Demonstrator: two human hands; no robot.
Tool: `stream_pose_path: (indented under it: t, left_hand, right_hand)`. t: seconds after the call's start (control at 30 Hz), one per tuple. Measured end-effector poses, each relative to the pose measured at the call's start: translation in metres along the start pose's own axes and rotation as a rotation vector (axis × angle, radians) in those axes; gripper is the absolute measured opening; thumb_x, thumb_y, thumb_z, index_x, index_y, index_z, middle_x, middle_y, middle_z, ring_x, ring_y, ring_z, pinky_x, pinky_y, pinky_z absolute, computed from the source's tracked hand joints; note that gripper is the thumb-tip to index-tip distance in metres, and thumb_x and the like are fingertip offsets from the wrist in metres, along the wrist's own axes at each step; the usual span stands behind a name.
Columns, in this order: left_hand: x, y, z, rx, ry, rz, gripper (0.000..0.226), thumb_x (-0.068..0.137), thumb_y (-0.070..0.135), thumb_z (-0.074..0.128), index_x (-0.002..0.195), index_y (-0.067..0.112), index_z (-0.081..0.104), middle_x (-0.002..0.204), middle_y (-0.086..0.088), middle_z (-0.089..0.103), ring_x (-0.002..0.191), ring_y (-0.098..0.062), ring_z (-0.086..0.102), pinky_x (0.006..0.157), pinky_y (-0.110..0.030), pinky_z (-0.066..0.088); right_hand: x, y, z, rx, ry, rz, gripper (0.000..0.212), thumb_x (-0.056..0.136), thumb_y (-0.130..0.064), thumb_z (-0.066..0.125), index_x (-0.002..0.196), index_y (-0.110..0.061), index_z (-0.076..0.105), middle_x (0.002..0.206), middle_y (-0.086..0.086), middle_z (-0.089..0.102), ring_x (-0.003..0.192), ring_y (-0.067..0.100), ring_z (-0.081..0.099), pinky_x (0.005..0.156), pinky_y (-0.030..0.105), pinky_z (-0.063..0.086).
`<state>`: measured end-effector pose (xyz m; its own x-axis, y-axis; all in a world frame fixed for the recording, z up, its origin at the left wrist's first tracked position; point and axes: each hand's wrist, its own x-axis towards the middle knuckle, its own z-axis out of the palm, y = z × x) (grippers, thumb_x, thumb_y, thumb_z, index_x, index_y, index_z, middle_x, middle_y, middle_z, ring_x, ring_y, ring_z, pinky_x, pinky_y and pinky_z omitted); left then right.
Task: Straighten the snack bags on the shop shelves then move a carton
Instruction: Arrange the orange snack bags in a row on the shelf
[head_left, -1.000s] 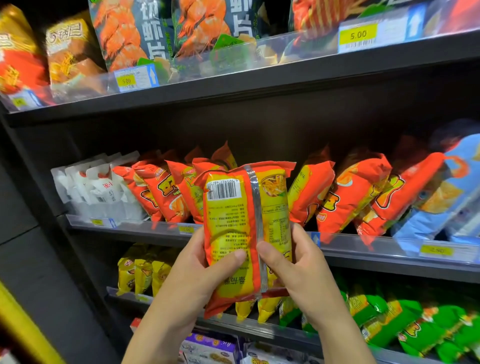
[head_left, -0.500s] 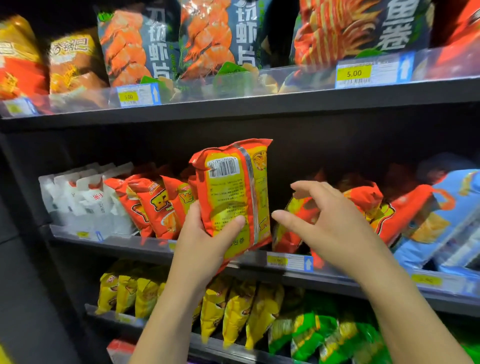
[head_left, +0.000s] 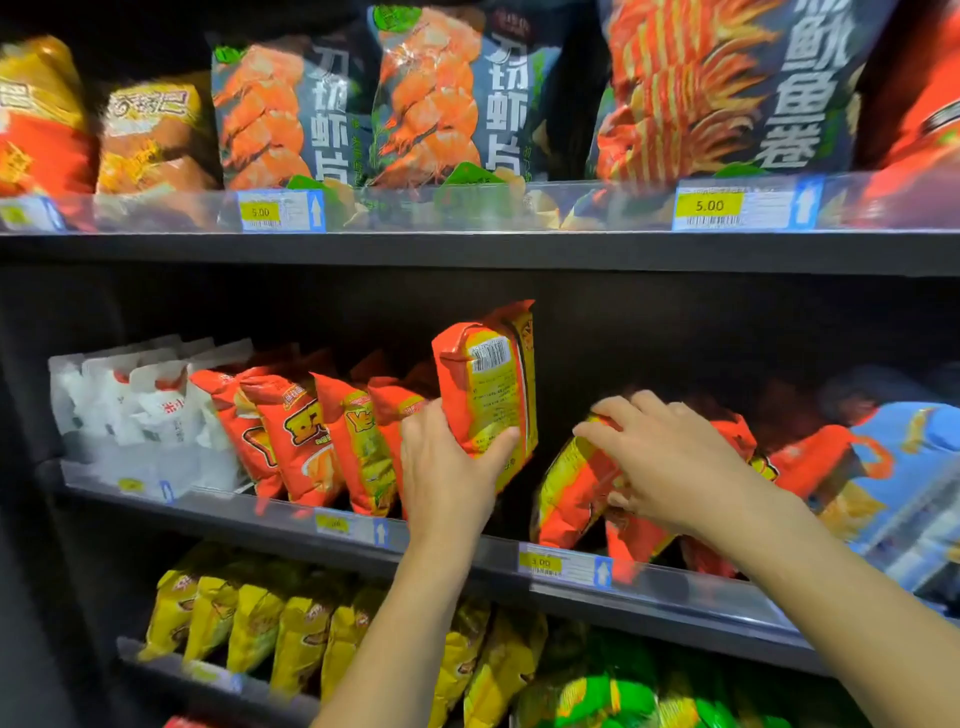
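My left hand (head_left: 447, 467) grips an orange-and-yellow snack bag (head_left: 488, 384) by its lower part, holding it upright with its barcode side facing me, at the middle shelf (head_left: 457, 564). To its left stands a row of matching orange bags (head_left: 306, 436), leaning. My right hand (head_left: 670, 457) rests on top of a leaning orange bag (head_left: 566, 488) to the right, fingers curled over its upper edge. More orange bags (head_left: 805, 457) lie behind that hand. No carton is in view.
White bags (head_left: 135, 410) fill the middle shelf's left end and a blue bag (head_left: 904, 467) its right end. The top shelf (head_left: 467, 249) carries large dark shrimp-chip bags (head_left: 291, 114). Yellow bags (head_left: 249, 623) and green bags (head_left: 623, 691) sit on the lower shelf.
My right hand let go of the held bag and reached right onto a leaning bag on the shelf. My left hand carried the held bag up and into the middle shelf.
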<state>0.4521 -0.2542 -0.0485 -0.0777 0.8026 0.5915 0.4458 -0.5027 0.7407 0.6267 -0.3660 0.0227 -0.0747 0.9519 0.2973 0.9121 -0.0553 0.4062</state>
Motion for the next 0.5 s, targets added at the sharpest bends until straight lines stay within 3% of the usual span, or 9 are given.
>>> stream_pose_path:
  t: [0.17, 0.37, 0.5]
  left_hand:
    - [-0.005, -0.003, 0.016, 0.101, 0.013, -0.016, 0.069, 0.081, 0.06, 0.081, 0.127, 0.019, 0.049, 0.111, 0.007, 0.042, 0.111, -0.019, 0.056, 0.088, -0.034, 0.052]
    - [-0.013, -0.016, 0.03, 0.169, -0.024, -0.071, 0.072, 0.081, 0.058, 0.082, 0.126, 0.015, 0.046, 0.119, -0.002, 0.052, 0.113, -0.022, 0.058, 0.086, -0.032, 0.051]
    - [-0.019, -0.029, 0.036, 0.205, -0.011, -0.069, 0.074, 0.081, 0.055, 0.083, 0.127, 0.011, 0.046, 0.123, -0.005, 0.054, 0.118, -0.025, 0.058, 0.093, -0.035, 0.054]
  right_hand:
    - [0.003, 0.006, 0.005, -0.031, 0.049, -0.035, 0.069, 0.1, -0.027, 0.062, 0.159, -0.038, 0.027, 0.163, -0.003, 0.026, 0.142, 0.025, 0.034, 0.107, 0.039, 0.044]
    - [0.004, 0.012, 0.011, -0.016, 0.124, -0.077, 0.064, 0.1, -0.024, 0.064, 0.157, -0.035, 0.036, 0.162, -0.002, 0.033, 0.14, 0.023, 0.038, 0.102, 0.035, 0.047]
    - [0.006, 0.015, 0.017, 0.021, 0.174, -0.085, 0.061, 0.099, -0.024, 0.066, 0.154, -0.034, 0.042, 0.158, -0.002, 0.038, 0.137, 0.022, 0.042, 0.095, 0.032, 0.048]
